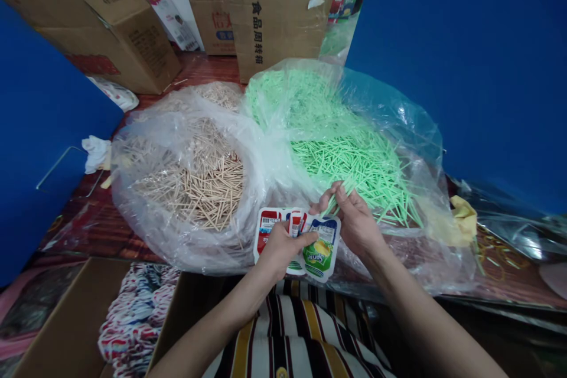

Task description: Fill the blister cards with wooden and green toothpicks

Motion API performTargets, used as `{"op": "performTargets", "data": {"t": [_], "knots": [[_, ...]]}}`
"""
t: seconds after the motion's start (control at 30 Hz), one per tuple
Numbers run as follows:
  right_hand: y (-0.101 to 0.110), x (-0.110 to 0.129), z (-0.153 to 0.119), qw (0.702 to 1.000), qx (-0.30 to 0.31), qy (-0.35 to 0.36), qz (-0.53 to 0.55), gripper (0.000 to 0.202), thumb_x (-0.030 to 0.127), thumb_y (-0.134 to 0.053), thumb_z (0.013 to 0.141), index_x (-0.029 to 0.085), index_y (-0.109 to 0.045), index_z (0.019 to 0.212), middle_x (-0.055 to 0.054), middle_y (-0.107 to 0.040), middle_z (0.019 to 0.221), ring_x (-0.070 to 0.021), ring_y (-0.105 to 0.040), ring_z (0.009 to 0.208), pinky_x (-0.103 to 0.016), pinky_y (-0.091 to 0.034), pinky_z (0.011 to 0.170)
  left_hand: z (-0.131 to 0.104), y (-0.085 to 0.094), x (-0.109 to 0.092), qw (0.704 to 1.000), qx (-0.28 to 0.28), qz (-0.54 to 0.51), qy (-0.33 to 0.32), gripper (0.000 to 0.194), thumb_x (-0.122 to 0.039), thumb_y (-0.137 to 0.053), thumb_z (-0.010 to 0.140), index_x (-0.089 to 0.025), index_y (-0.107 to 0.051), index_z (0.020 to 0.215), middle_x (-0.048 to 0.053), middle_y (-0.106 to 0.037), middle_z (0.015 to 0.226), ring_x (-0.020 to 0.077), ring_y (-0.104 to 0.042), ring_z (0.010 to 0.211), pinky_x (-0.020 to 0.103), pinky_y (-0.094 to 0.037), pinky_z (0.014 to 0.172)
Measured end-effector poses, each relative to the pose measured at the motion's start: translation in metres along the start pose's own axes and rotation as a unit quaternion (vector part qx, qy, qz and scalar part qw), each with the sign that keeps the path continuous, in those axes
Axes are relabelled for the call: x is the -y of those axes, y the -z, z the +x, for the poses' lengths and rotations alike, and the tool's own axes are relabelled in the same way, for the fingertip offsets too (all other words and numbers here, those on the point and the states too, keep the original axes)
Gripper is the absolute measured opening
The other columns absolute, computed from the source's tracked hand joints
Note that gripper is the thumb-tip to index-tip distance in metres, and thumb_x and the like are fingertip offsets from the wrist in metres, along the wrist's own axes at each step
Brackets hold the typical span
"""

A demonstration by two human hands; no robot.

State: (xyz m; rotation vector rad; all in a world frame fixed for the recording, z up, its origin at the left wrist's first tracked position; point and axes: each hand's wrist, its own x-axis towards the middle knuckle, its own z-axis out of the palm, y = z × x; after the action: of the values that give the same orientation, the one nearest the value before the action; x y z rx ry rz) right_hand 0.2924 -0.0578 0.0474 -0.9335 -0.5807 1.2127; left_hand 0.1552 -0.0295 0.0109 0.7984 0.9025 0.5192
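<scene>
My left hand [283, 246] holds several printed packets fanned out, red-and-white ones [266, 225] on the left and a green Sprite packet [322, 250] on the right, with the thumb on top. Pinched in the fingers of my right hand [354, 215] are a few green sticks [333, 203], just above the Sprite packet. Behind that hand an open clear bag holds many loose green sticks [358, 168]. Another clear bag, to the left, holds brown sticks [215, 192].
Cardboard boxes [283, 6] stand at the back of the dark red table [113, 218]. Blue panels [465, 71] rise on both sides. An open carton [80, 319] with bundled packets [135, 319] sits at the lower left. A yellow cloth [463, 217] lies at the right.
</scene>
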Motion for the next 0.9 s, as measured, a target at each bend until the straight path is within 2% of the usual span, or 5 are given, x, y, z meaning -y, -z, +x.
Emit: {"op": "performTargets", "data": {"t": [0.1, 0.27, 0.4, 0.63, 0.9], "knots": [[0.001, -0.002, -0.002, 0.999, 0.007, 0.026, -0.021, 0.014, 0.037, -0.050, 0.090, 0.024, -0.051, 0.087, 0.004, -0.063, 0.070, -0.0170, -0.067, 0.079, -0.033, -0.054, 0.076, -0.001, -0.001, 0.000, 1.000, 0.005, -0.012, -0.007, 0.040, -0.025, -0.080, 0.057, -0.014, -0.070, 0.095, 0.007, -0.074, 0.088, 0.0227, -0.068, 0.083, 0.035, -0.051, 0.080], [0.002, -0.005, -0.007, 0.987, 0.026, 0.133, -0.091, 0.011, 0.033, -0.045, 0.093, 0.024, -0.051, 0.090, 0.003, -0.064, 0.071, -0.0168, -0.067, 0.084, -0.041, -0.044, 0.096, -0.002, -0.002, -0.001, 1.000, 0.000, -0.022, -0.011, 0.039, -0.025, -0.081, 0.058, -0.016, -0.070, 0.094, 0.007, -0.074, 0.090, 0.0236, -0.068, 0.086, 0.036, -0.051, 0.081], [0.004, -0.008, -0.010, 0.973, 0.030, 0.188, -0.127, 0.009, 0.030, -0.043, 0.094, 0.025, -0.051, 0.094, 0.002, -0.065, 0.076, -0.0174, -0.066, 0.088, -0.046, -0.038, 0.101, -0.004, -0.004, -0.004, 0.999, 0.019, -0.047, -0.002, 0.040, -0.025, -0.080, 0.059, -0.015, -0.069, 0.096, 0.008, -0.073, 0.094, 0.0236, -0.068, 0.088, 0.035, -0.051, 0.081], [0.004, -0.010, -0.012, 0.968, 0.029, 0.210, -0.137, 0.012, 0.031, -0.041, 0.095, 0.024, -0.049, 0.092, 0.001, -0.066, 0.077, -0.0189, -0.067, 0.087, -0.051, -0.034, 0.104, -0.003, -0.003, -0.002, 0.997, 0.003, -0.075, 0.029, 0.040, -0.025, -0.083, 0.055, -0.013, -0.068, 0.090, 0.008, -0.073, 0.086, 0.0208, -0.068, 0.075, 0.034, -0.053, 0.075], [-0.001, -0.010, -0.017, 0.974, -0.041, 0.185, -0.126, 0.013, 0.041, -0.047, 0.090, 0.028, -0.046, 0.088, 0.003, -0.066, 0.075, -0.0194, -0.067, 0.084, -0.049, -0.039, 0.098, -0.001, 0.000, 0.003, 0.999, -0.022, -0.022, -0.009, 0.039, -0.030, -0.081, 0.057, -0.011, -0.069, 0.089, 0.009, -0.073, 0.084, 0.0227, -0.068, 0.074, 0.036, -0.054, 0.073]]}}
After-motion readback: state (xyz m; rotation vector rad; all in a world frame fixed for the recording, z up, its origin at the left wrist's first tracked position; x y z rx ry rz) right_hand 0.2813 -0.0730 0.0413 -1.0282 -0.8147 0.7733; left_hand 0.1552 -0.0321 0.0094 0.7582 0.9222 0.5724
